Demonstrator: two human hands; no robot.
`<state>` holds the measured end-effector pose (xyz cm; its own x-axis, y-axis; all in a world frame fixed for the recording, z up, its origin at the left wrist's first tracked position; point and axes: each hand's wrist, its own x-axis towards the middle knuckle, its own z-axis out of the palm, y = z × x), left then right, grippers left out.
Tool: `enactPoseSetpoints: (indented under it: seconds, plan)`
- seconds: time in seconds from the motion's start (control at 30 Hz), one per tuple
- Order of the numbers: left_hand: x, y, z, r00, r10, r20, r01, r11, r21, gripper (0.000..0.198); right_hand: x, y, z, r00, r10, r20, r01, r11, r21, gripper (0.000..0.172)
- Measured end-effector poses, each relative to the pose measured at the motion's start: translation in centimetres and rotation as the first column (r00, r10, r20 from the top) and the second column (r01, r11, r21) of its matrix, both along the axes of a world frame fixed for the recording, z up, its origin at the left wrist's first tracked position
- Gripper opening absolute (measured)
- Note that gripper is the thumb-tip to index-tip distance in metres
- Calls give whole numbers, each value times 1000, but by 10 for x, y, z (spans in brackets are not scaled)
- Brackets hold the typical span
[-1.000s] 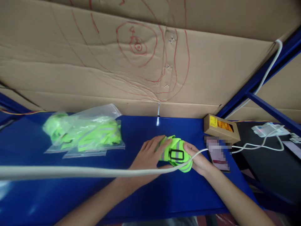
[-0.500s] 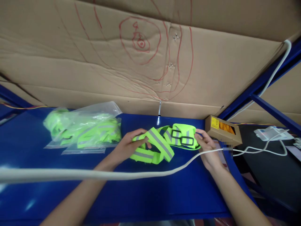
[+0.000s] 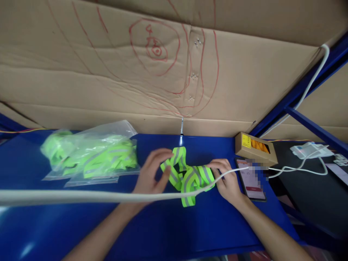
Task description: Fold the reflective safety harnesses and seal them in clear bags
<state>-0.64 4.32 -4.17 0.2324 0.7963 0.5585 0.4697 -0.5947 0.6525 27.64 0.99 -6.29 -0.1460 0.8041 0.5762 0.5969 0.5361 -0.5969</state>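
Two bare hands work in the middle of the frame, and I watch them from far off. The bright green strap (image 3: 189, 179), with its grey shiny stripe, lies in messy loops between them, over the blue worktop (image 3: 174, 232). The left hand (image 3: 152, 175) is bent like a claw at the strap's left end, with a gap between thumb and fingers. The right hand (image 3: 227, 179) has its fingers at the right end. Both are so blurry that I cannot tell whether either one pinches the strap.

I think the loops could twist or get tied up, since they are loose and cross each other. The white cable (image 3: 130, 196) cuts across my view in front of the strap's low part, so it could hide a twist from me, or catch a hand. The phone (image 3: 248, 181) is just beside the right hand, so a quick swing of that arm could bump it.

Now the writing. At the right, the cardboard box (image 3: 251, 154) has a yellow label (image 3: 246, 140), but its print is too small to read. Part of the phone screen is covered by squares, and I cannot read the rest. At the top, the cardboard wall (image 3: 244, 72) has red rings and a mark like a 4. I can't find any brand name.
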Motion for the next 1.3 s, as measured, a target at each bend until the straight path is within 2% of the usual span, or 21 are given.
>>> enactPoseSetpoints:
  seconds: [0.1,0.17,0.23,0.3,0.37,0.43,0.5,0.57,0.63,0.67,0.73,0.83,0.9,1.0,1.07,1.17,1.23,1.3]
  plan:
    - [21,-19,-13,957,-187,-223,158,977,-143,59,-6,-1,3,985,-55,-164,40,995,-96,20]
    - [30,-25,-20,904,-261,-338,189,954,-232,69,-8,-3,5,983,-52,-175,29,991,-130,19]
    - [34,-24,-23,877,-304,-371,199,934,-296,59,-9,-5,4,996,-1,-90,-12,989,-145,15]
    - [32,-19,-23,904,-308,-295,196,914,-356,44,-9,-5,-1,998,67,7,-65,981,-181,33]
    - [28,-12,-20,955,-260,-141,174,881,-440,31,-8,-4,-8,990,130,47,-114,960,-255,50]
    - [24,-6,-18,989,-148,16,133,837,-531,24,-7,-2,-14,985,170,38,-149,934,-326,54]
    - [22,-3,-15,987,-29,161,124,773,-623,31,-5,0,-16,982,189,31,-167,923,-347,52]
    - [21,-1,-13,937,70,342,213,663,-718,39,-4,0,-14,976,209,54,-180,928,-326,53]
    - [23,-2,-10,836,190,515,361,517,-776,47,-4,-2,-9,967,230,109,-189,936,-297,56]
    - [24,-2,-9,782,253,570,419,463,-781,50,-4,-3,-7,961,238,141,-191,940,-284,57]
    - [26,-3,-7,707,330,625,486,416,-769,55,-7,-7,-5,952,250,174,-198,942,-269,61]
    - [28,-5,-6,665,334,669,540,403,-738,57,-11,-11,-4,948,310,64,-277,909,-312,72]
    - [28,-6,-6,643,318,697,580,392,-714,61,-13,-12,-3,946,312,-91,-323,873,-366,65]
    - [26,-8,-6,636,251,730,629,380,-678,71,-11,-10,0,939,150,-309,-287,837,-466,44]
    - [24,-9,-7,660,147,737,647,387,-657,77,-10,-8,2,915,73,-397,-285,813,-508,45]
    - [25,-10,-13,711,-30,703,646,426,-634,84,-12,-8,-1,912,82,-402,-296,810,-506,67]
    - [27,-11,-19,754,-108,648,611,477,-632,82,-17,-10,-6,945,105,-310,-251,842,-478,82]
    - [29,-12,-25,818,-180,546,545,548,-635,75,-23,-13,-10,966,127,-227,-219,866,-449,87]
